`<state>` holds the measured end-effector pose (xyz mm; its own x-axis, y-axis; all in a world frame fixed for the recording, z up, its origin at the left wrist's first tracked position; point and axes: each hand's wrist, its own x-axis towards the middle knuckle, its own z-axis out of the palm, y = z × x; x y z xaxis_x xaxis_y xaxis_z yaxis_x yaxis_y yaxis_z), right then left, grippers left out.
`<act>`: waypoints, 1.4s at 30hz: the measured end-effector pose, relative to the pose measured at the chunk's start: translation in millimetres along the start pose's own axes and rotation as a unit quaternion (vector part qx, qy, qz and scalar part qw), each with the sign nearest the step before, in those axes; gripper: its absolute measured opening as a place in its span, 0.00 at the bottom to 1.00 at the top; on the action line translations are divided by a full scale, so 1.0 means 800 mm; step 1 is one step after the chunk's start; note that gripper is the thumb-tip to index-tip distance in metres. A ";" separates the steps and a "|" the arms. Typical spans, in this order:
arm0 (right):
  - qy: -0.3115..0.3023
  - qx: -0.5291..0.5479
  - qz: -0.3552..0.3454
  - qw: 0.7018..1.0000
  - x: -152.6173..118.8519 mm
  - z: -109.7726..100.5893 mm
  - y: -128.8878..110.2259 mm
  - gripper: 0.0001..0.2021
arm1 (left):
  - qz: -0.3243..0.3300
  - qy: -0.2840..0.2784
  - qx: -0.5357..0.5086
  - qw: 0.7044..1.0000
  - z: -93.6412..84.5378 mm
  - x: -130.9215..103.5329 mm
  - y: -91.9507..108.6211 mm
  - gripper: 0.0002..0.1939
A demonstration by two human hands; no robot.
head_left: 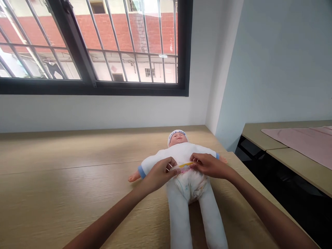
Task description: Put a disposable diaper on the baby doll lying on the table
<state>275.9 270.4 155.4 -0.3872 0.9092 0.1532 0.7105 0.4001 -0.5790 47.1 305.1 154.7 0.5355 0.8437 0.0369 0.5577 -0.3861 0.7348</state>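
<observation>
A baby doll [178, 152] in a white top with blue cuffs and a white cap lies on its back, its head toward the wall and its legs toward me. Around its hips sits a white diaper [191, 185] with coloured prints and a yellow strip along the front waist. At the left side of that waistband, my left hand [164, 171] pinches the edge between thumb and fingers. My right hand [207, 164] grips the waistband on the right side in the same way. Both sets of fingertips partly cover the band.
The doll lies on a wooden table [77, 193] whose right edge runs close beside it. Past a dark gap stands another table [285, 152] with a pink cloth [308, 138] on it. A barred window [124, 41] is in the wall behind.
</observation>
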 end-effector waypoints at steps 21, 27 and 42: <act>-0.008 0.147 0.020 0.989 0.007 0.004 0.010 0.14 | -0.050 -0.152 -0.101 0.982 -0.015 -0.001 0.004 0.27; -0.018 0.216 0.030 0.976 0.013 0.005 0.024 0.20 | -0.035 -0.121 -0.083 0.989 -0.015 0.004 -0.006 0.26; -0.092 0.064 0.084 0.990 0.009 -0.011 0.036 0.24 | -0.034 -0.121 -0.157 0.980 -0.016 0.009 -0.013 0.23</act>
<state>298.8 289.6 146.4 -0.3788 0.9205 -0.0957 0.6983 0.2165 -0.6823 37.3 320.1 155.7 0.6590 0.7364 -0.1530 0.3950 -0.1657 0.9036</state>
